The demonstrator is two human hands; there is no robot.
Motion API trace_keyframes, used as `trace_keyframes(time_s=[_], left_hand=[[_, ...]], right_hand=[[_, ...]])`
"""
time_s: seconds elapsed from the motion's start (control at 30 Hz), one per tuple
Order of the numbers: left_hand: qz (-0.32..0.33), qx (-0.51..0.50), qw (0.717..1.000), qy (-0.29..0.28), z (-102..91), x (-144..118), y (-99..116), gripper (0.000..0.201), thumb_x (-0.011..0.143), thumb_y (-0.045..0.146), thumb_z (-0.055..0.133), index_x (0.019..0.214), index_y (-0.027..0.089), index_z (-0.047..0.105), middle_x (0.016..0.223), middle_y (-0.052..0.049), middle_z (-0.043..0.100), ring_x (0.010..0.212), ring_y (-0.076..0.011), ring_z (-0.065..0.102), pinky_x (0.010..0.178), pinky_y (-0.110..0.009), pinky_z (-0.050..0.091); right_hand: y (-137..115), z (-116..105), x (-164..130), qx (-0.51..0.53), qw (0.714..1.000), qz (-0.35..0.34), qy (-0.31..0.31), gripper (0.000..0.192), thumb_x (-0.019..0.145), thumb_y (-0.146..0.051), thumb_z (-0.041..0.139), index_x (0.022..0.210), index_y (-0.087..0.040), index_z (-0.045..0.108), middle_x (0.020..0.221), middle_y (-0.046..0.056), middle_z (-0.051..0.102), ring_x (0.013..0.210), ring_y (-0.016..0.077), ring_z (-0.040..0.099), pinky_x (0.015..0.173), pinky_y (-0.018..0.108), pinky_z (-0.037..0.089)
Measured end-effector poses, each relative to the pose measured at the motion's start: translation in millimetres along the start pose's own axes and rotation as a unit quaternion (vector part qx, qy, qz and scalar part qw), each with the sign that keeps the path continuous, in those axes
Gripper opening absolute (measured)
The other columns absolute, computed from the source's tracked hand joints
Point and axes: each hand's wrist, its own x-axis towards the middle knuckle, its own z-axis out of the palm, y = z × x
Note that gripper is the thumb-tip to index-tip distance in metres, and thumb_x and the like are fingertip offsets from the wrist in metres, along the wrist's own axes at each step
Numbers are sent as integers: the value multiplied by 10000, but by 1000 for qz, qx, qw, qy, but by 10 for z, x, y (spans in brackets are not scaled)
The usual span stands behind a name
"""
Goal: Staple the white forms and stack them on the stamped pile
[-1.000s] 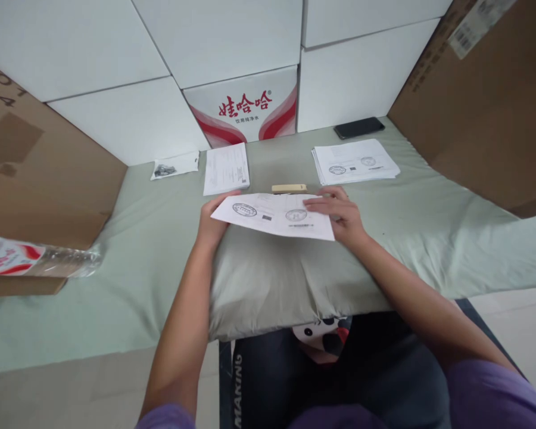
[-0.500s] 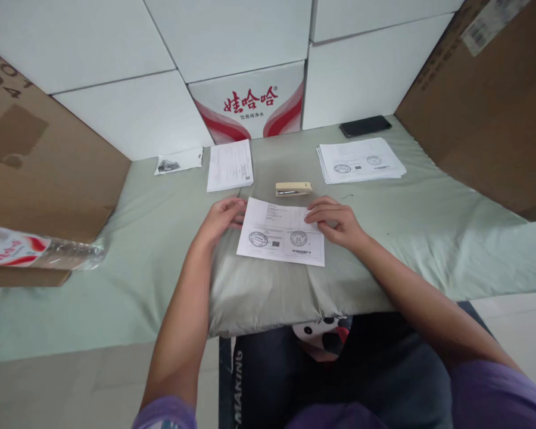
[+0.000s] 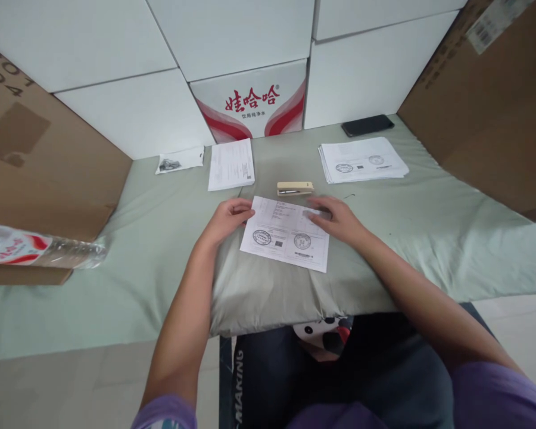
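A stamped paper sheet lies flat on the pale green cloth in front of me. My left hand rests at the sheet's upper left corner, fingertips touching its edge. My right hand lies on the sheet's upper right part, fingers blurred as they slide across it. A beige stapler sits just beyond the sheet, apart from both hands.
A stack of stamped papers lies at the back right, a black phone behind it. Another sheet and a small slip lie back left. A water bottle lies at left. White boxes and cardboard surround the cloth.
The sheet, held up in both hands a second ago, now lies flat on the cloth. My right hand has moved onto its top right part; the left stays at the corner.
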Motion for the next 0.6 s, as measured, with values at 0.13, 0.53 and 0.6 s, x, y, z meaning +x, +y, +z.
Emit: trace_keyframes(time_s=[0.13, 0.53, 0.6], left_hand=[[29, -19, 999, -3, 39, 5, -13, 338, 718, 379, 824, 974, 175, 746, 886, -67, 780, 811, -216, 718, 724, -315, 538], [-15, 40, 999, -2, -21, -14, 65, 324, 855, 462, 655, 777, 148, 654, 623, 12, 602, 549, -114, 543, 509, -229, 401], [-18, 48, 999, -15, -14, -12, 60, 343, 878, 480, 628, 785, 150, 647, 648, -1, 620, 553, -122, 565, 490, -230, 406]], right_hand=[[-16, 19, -2, 65, 995, 28, -69, 328, 947, -425, 546, 1046, -190, 752, 959, 72, 752, 804, 217, 657, 739, 351, 494], [-52, -17, -2, 210, 960, 185, -25, 302, 902, -457, 598, 931, -183, 723, 800, 64, 711, 702, 207, 649, 576, 296, 485], [-55, -10, 1, 222, 955, 198, -3, 290, 888, -454, 618, 916, -184, 722, 783, 61, 705, 690, 203, 642, 574, 297, 485]])
